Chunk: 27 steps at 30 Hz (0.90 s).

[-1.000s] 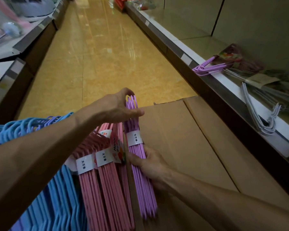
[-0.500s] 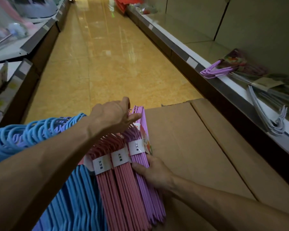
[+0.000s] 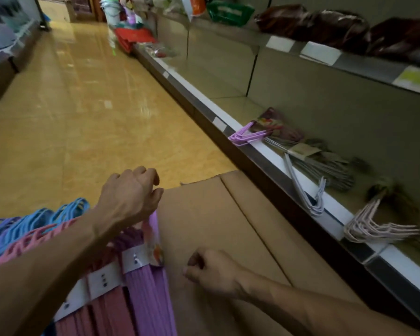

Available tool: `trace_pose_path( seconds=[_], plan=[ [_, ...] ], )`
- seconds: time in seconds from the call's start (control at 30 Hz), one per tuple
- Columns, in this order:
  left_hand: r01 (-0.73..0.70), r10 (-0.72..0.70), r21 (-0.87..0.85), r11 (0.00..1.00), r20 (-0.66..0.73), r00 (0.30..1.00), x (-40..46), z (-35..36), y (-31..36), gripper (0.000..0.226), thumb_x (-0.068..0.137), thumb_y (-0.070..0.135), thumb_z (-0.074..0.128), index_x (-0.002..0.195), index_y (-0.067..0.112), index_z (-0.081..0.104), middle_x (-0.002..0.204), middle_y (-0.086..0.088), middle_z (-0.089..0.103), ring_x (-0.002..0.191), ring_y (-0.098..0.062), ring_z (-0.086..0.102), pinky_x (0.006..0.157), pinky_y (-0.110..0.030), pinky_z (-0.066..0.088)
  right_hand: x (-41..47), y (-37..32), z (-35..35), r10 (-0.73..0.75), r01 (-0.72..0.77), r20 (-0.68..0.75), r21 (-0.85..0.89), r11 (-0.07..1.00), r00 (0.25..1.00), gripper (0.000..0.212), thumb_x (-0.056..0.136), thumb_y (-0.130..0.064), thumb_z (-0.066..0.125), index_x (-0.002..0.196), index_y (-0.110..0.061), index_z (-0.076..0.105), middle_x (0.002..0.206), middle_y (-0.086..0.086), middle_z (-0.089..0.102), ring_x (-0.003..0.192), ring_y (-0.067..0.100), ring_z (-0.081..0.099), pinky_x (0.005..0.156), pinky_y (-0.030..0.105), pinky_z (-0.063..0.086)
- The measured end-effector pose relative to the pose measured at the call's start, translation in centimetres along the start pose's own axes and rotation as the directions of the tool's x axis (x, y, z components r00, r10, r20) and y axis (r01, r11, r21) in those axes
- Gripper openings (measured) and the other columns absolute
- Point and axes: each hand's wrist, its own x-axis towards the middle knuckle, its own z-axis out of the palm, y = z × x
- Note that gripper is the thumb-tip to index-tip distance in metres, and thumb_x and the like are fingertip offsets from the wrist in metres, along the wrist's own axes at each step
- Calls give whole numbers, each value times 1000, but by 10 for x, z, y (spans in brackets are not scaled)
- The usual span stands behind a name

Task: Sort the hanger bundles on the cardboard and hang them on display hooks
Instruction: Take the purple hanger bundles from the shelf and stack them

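On the cardboard [image 3: 204, 221], blue hangers [image 3: 32, 221] lie leftmost, then pink bundles [image 3: 107, 309] and a purple bundle [image 3: 148, 297] with paper bands. Above the purple hooks hovers the left hand [image 3: 131, 195], fingers curled, gripping nothing visible. Right of the bundles, the right hand [image 3: 214, 270] rests clenched, empty. More hangers [image 3: 247, 135] lie on the shelf [image 3: 272, 154].

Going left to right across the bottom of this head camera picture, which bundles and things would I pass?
Blue hangers → pink hanger bundles → purple hanger bundle → right hand → bare cardboard → shelf edge.
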Motion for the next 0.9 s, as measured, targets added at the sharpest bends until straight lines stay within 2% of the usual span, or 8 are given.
trace_pose_path(
  seconds=[0.13, 0.23, 0.33, 0.47, 0.53, 0.67, 0.77, 0.9],
  plan=[
    [-10, -5, -406, 914, -34, 999, 18, 3, 34, 18, 96, 27, 57, 110, 19, 63, 107, 2, 65, 99, -20, 62, 75, -29, 43, 11, 21, -60, 57, -34, -87, 243, 969, 995, 13, 98, -28, 61, 100, -15, 63, 95, 4, 64, 85, 14, 60, 81, 34, 54],
    [39, -71, -652, 757, -22, 997, 28, 5, 63, 12, 97, 24, 57, 107, 28, 62, 100, 13, 65, 93, -7, 63, 72, -23, 46, 29, 34, -112, 103, -27, -139, 464, 885, 985, 22, 100, -27, 57, 108, -7, 61, 96, 6, 62, 81, 15, 61, 74, 29, 55],
    [21, -109, -797, 603, -57, 992, 42, 6, 89, 14, 96, 25, 59, 107, 34, 63, 102, 14, 67, 93, -6, 66, 76, -26, 52, 58, 41, -153, 156, -17, -157, 650, 760, 975, 25, 100, -28, 59, 108, -4, 60, 98, 10, 62, 80, 18, 62, 73, 29, 55],
    [8, -154, -895, 446, -69, 986, 59, 0, 113, 16, 96, 20, 59, 105, 30, 65, 97, 8, 69, 89, -8, 69, 78, -30, 56, 97, 41, -200, 188, -6, -97, 875, 484, 977, 30, 101, -24, 57, 115, 2, 59, 95, 14, 61, 85, 21, 63, 85, 35, 55],
    [16, -186, -912, 409, -66, 980, 69, 1, 120, 17, 96, 17, 57, 105, 29, 66, 96, 7, 70, 89, -8, 70, 76, -28, 55, 124, 41, -221, 208, -8, -63, 947, 321, 976, 29, 100, -26, 59, 112, 0, 57, 115, 22, 63, 105, 28, 65, 93, 39, 56],
    [59, -234, -911, 408, -42, 971, 80, 13, 122, 18, 96, 15, 56, 105, 28, 66, 95, 9, 70, 87, -9, 70, 69, -25, 56, 176, 45, -247, 222, 21, -33, 998, 57, 974, 57, 96, -29, 65, 140, 0, 43, 140, 32, 47, 125, 40, 55, 102, 46, 51],
    [87, -267, -912, 401, -25, 963, 82, 24, 122, 18, 96, 14, 57, 105, 26, 66, 95, 7, 70, 84, -13, 71, 67, -29, 57, 207, 49, -257, 221, 49, -53, 999, 24, 974, 50, 97, -31, 64, 138, -6, 50, 143, 29, 44, 132, 42, 47, 104, 52, 48],
    [157, -304, -901, 405, 30, 952, 75, 37, 117, 18, 96, 11, 57, 104, 24, 67, 93, 4, 71, 80, -16, 72, 68, -32, 57, 229, 50, -266, 222, 64, -62, 998, -2, 973, 35, 96, -32, 65, 123, -9, 59, 133, 20, 55, 131, 38, 49, 107, 55, 44]
  ],
)
